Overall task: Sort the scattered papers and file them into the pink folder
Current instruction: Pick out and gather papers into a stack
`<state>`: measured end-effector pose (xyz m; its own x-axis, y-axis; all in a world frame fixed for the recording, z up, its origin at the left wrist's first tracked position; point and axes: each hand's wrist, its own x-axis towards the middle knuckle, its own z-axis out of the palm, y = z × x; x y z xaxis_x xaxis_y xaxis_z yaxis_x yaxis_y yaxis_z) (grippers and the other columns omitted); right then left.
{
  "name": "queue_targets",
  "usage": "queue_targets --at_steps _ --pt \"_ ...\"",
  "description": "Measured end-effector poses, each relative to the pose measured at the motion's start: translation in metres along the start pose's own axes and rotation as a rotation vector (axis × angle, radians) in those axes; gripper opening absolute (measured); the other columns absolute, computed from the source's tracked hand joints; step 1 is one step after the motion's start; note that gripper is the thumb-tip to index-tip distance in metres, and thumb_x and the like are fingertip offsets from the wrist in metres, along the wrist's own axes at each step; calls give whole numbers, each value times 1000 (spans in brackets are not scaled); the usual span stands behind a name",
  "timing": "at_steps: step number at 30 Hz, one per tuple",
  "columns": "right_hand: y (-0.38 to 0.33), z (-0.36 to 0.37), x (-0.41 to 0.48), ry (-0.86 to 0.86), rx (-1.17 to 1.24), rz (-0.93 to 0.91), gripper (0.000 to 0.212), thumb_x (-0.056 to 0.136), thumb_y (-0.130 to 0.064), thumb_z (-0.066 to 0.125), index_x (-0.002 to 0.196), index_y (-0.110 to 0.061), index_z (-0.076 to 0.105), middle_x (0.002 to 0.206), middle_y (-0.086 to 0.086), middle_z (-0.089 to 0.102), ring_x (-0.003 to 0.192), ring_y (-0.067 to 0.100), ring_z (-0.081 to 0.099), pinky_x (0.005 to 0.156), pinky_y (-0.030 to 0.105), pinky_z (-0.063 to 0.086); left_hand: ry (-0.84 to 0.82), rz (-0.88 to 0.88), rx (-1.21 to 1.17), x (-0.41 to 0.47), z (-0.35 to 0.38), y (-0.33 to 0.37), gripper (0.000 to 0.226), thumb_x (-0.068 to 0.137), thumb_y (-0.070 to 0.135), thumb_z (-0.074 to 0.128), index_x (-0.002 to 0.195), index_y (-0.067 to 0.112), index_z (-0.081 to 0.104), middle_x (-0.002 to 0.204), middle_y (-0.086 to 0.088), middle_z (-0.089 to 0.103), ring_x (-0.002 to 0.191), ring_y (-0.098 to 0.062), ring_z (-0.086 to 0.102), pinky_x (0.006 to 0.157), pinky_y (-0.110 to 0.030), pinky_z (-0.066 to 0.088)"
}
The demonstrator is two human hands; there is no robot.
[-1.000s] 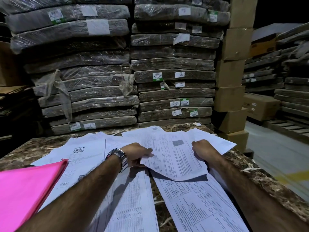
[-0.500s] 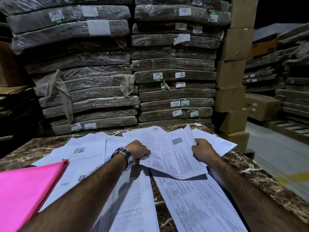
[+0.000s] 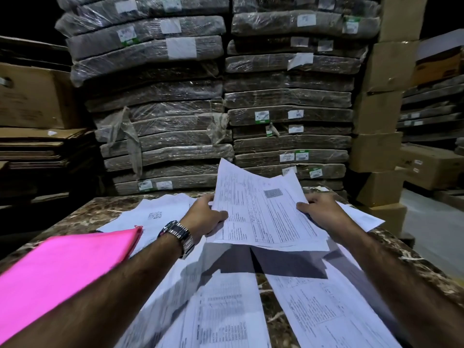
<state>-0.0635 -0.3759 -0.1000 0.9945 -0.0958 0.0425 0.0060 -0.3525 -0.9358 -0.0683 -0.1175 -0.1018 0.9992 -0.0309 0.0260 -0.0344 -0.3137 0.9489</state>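
A small stack of printed papers [image 3: 263,212] is lifted off the marble table [image 3: 82,217], tilted up at its far edge. My left hand [image 3: 207,216], with a metal watch on the wrist, grips the stack's left edge. My right hand [image 3: 319,209] grips its right edge. More printed sheets [image 3: 324,310] lie spread flat on the table under and around my arms. The closed pink folder [image 3: 60,275] lies at the near left, partly over some sheets.
Tall stacks of plastic-wrapped bundles [image 3: 226,96] rise right behind the table. Cardboard boxes [image 3: 379,136] stand stacked at the right, flattened cartons [image 3: 37,144] at the left. An open floor strip [image 3: 431,229] runs along the table's right side.
Both hands have gathered the loose sheets together and raised them off the table, with the far edge now tipped up. The camera has tilted and moved closer.
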Motion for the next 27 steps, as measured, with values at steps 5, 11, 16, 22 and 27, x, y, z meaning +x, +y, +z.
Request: queue_targets --at_steps 5,11,16,22,27 --pt "-17 17 -33 -173 -94 -4 16 93 -11 59 104 -4 69 59 -5 69 46 5 62 44 20 44 41 0 44 -59 -44 -12 33 87 6 64 112 23 53 96 -22 72 80 -38 67 77 -59 51" --pt "-1 61 -75 -300 -146 9 19 89 -13 66 105 -4 70 81 6 72 70 20 68 57 25 50 43 -69 163 -129 -68 -40 43 87 10 67 122 25 47 102 -1 71 81 -17 74 67 -35 60" --pt "10 84 -96 -323 -175 -9 24 81 -9 73 105 -9 70 87 -1 73 70 9 69 54 16 53 54 -82 297 -154 -82 -65 49 84 16 71 124 30 46 102 4 71 83 -10 73 72 -31 59" --pt "15 98 -102 -252 -336 -95 18 83 -13 68 101 -12 71 65 -11 61 59 3 58 47 15 38 7 -78 456 -156 -98 -77 39 78 29 77 111 28 57 99 11 72 86 -7 70 80 -31 56" --pt "16 101 -100 -253 -446 -52 16 89 -5 50 79 -4 63 69 6 59 61 18 55 53 24 38 48 -112 512 -146 -100 -81 26 83 31 72 88 12 55 78 3 64 67 -11 58 62 -28 47"
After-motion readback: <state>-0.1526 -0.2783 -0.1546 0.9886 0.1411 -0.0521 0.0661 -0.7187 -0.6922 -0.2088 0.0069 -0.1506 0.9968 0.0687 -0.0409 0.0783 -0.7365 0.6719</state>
